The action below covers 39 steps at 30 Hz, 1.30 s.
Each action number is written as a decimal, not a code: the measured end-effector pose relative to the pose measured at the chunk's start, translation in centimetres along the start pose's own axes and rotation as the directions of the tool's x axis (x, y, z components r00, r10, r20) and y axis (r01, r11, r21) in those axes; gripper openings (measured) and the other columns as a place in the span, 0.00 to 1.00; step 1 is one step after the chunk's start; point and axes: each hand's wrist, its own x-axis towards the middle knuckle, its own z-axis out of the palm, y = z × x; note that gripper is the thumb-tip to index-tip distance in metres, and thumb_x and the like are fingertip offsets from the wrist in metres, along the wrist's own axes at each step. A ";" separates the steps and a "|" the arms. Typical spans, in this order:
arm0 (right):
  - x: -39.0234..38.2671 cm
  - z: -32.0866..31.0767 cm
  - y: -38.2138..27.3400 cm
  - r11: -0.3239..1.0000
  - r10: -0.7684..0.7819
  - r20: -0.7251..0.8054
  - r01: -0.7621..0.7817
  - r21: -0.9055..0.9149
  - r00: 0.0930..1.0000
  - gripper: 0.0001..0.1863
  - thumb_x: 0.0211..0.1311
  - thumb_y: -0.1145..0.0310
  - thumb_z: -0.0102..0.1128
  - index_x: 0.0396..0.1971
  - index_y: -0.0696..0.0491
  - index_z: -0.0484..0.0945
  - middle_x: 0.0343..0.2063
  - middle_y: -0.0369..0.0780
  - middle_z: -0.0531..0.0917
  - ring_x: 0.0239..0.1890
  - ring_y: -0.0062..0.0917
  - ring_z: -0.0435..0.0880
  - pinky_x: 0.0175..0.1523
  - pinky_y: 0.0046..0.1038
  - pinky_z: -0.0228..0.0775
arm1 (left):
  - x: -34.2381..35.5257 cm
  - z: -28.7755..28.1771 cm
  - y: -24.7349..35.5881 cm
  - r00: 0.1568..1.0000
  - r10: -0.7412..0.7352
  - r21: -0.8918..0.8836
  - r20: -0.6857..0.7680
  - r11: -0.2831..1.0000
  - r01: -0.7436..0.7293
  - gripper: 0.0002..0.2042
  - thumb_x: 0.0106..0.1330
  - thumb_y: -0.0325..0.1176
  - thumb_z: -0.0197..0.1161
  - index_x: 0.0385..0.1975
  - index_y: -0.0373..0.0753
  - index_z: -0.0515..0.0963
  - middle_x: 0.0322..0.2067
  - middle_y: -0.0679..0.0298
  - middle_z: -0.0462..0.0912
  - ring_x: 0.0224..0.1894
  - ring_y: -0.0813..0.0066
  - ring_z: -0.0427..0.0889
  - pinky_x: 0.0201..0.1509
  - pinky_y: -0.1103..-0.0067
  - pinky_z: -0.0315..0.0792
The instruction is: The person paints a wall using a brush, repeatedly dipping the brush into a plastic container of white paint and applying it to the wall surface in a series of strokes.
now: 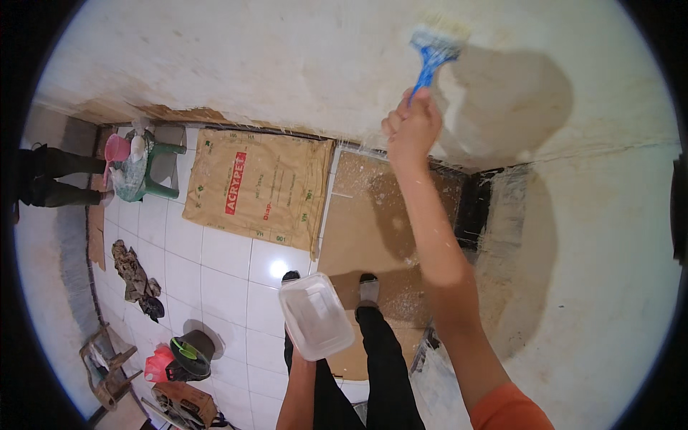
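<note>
My right hand (413,129), arm stretched out, is closed around the handle of a wide paintbrush (433,56) with a blue handle. Its pale bristles are against the whitish wall (301,64) and look blurred. My left hand (301,362) holds up a white rectangular plastic tub (313,315) in front of my legs. The tub covers most of that hand's fingers. Inside, the tub looks white, and how much it contains I cannot tell.
A brown paper sack (287,179) and brown sheeting (358,236) cover part of the white tiles. At left, a person's legs (72,178) stand near a green stool (161,172). Crumpled cloth (132,276), a black bucket (197,347), a wooden chair (107,365) and a cardboard box (186,401) sit lower left.
</note>
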 end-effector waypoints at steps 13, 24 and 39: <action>0.6 -2.2 7.9 0.896 0.430 -0.235 -0.444 -0.008 0.872 0.16 0.73 0.56 0.44 0.29 0.51 0.66 0.17 0.31 0.61 0.10 0.15 0.51 0.15 0.23 0.40 | -1.6 -1.4 0.9 0.999 0.042 -0.005 -0.026 0.999 -0.042 0.31 0.67 0.59 0.51 0.65 0.46 0.62 0.57 0.62 0.73 0.55 0.62 0.76 0.56 0.63 0.76; -2.4 6.1 -0.3 0.998 0.055 0.106 -0.058 0.025 0.993 0.16 0.74 0.59 0.43 0.27 0.53 0.66 0.15 0.29 0.60 0.11 0.12 0.48 0.17 0.22 0.39 | -2.6 -0.2 1.0 0.999 0.032 0.024 -0.021 0.999 -0.031 0.30 0.68 0.58 0.50 0.63 0.46 0.64 0.56 0.63 0.74 0.54 0.63 0.76 0.56 0.64 0.75; 0.7 -8.6 1.4 0.924 0.344 -0.279 -0.376 -0.068 0.896 0.10 0.71 0.64 0.44 0.28 0.48 0.68 0.18 0.30 0.63 0.12 0.14 0.54 0.15 0.21 0.41 | -2.7 -2.3 0.5 0.988 -0.096 0.015 -0.122 0.995 0.098 0.32 0.67 0.62 0.46 0.61 0.43 0.65 0.47 0.56 0.78 0.42 0.58 0.81 0.44 0.65 0.79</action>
